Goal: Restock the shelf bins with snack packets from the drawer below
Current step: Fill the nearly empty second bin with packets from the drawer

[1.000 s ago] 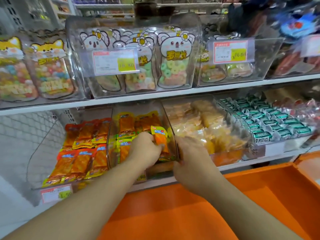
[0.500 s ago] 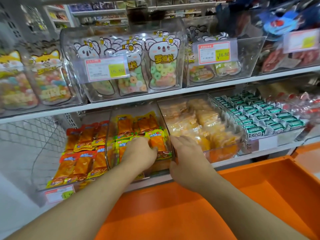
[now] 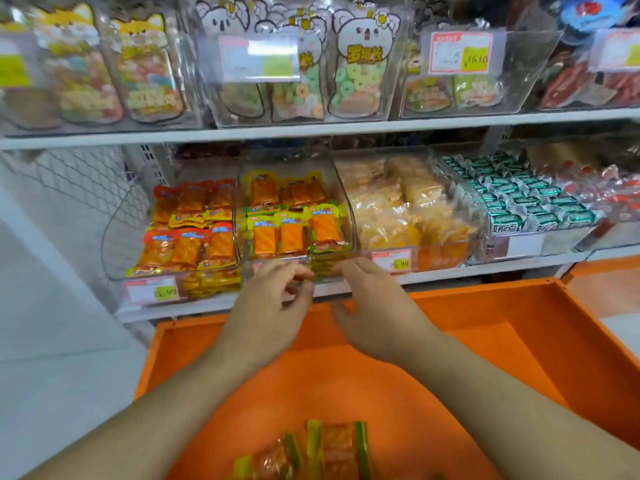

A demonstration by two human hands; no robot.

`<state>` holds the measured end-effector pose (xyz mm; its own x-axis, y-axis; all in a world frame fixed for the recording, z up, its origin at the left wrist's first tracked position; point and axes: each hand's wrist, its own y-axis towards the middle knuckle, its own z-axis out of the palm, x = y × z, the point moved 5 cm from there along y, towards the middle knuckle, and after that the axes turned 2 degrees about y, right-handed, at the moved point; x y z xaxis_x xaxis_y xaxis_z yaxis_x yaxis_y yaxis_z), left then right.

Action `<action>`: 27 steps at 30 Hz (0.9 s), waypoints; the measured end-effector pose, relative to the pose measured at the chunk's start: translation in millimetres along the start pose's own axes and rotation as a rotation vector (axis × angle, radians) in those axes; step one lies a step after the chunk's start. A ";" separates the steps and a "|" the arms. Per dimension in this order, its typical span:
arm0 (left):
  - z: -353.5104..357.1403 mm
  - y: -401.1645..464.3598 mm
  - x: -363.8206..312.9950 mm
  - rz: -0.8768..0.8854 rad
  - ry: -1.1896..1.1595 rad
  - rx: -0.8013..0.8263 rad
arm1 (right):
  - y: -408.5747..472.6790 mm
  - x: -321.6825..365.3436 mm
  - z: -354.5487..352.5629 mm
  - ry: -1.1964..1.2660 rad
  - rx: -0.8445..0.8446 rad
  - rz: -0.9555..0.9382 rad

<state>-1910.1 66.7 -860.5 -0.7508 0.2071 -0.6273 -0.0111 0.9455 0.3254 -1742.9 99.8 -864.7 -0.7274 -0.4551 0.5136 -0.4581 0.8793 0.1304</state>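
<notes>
A clear shelf bin [image 3: 348, 216] on the lower shelf holds rows of orange snack packets with yellow-green edges [image 3: 292, 233]. My left hand [image 3: 273, 303] and my right hand [image 3: 370, 303] hover side by side just in front of the bin's front wall, above the orange drawer [image 3: 502, 341]. Both hands have loosely curled fingers and hold nothing that I can see. More of the same green-edged packets [image 3: 332, 448] lie in the drawer near the bottom of the view.
Left of the bin is a bin of red-topped orange packets [image 3: 188, 230]. To the right are pale yellow packets [image 3: 405, 209], then green-wrapped snacks [image 3: 526, 199]. The upper shelf [image 3: 311, 133] carries bins of candy bags with price tags. White floor lies at left.
Both hands have drawn back out of the bin toward me and no longer touch the packets. The packet my left hand was setting in now stands in the front row. The view tilted down.
</notes>
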 end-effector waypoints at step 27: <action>197.4 -210.1 265.0 -0.489 0.098 0.966 | -91.8 -145.5 316.1 -0.276 0.853 0.301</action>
<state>-1976.4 -27.5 -1234.8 -0.8562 -0.2260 -0.4646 0.1692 0.7270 -0.6654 -1756.5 40.9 -1219.5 -0.9210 -0.3394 0.1913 -0.3713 0.6158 -0.6950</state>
